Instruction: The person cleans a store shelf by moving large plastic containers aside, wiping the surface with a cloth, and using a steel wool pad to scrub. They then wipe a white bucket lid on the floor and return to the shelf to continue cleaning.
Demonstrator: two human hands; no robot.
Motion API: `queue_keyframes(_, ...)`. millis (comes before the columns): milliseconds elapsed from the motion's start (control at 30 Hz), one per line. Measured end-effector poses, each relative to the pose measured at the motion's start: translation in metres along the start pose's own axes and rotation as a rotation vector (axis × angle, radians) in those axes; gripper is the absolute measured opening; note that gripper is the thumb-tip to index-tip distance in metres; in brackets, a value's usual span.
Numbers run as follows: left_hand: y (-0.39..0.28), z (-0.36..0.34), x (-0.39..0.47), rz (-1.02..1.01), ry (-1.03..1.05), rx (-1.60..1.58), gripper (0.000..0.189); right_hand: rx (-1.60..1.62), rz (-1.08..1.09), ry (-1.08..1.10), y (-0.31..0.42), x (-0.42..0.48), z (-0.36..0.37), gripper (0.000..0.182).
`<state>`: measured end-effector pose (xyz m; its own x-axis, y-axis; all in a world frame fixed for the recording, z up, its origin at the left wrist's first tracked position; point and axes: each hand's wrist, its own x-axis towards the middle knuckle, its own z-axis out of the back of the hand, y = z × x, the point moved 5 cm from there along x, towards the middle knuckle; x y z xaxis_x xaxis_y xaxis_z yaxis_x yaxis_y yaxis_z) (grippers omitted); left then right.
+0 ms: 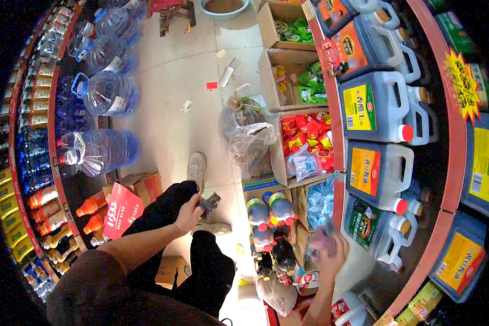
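My left hand [190,214] grips a dark grey, crumpled cloth or scouring pad [210,204] above the floor, near my shoes. My right hand [330,248], blurred, is over the lower boxes by the right shelf, with a small pinkish-purple thing [321,241] at its fingers; whether it is held cannot be made out. Just beyond that hand is a carton of light-blue packets [320,203]. To its left, dark-liquid bottles with red caps [280,208] lie in a box. Farther up is a carton of red and yellow packets [307,132].
Plastic jugs of dark liquid [375,106] line the right shelf. Large clear water bottles [106,151] and a red sign card [122,210] are on the left. Knotted plastic bags [248,130] lie on the floor beside the cartons. A basin [225,9] stands at the far end.
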<state>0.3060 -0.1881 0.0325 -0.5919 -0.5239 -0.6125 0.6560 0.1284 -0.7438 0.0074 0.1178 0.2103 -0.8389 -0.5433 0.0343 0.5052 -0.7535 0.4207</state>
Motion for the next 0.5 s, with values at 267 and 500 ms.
queue_keyframes(267, 0.028, 0.049, -0.024, 0.108, 0.017, -0.121, 0.016, -0.449, 0.667, 0.147, 0.147, 0.274, -0.111, 0.042)
queue_keyframes(500, 0.020, 0.066, 0.005, 0.165, 0.054, -0.189, 0.016, -0.956, 0.683, 0.283, 0.090, 0.320, -0.166, 0.024)
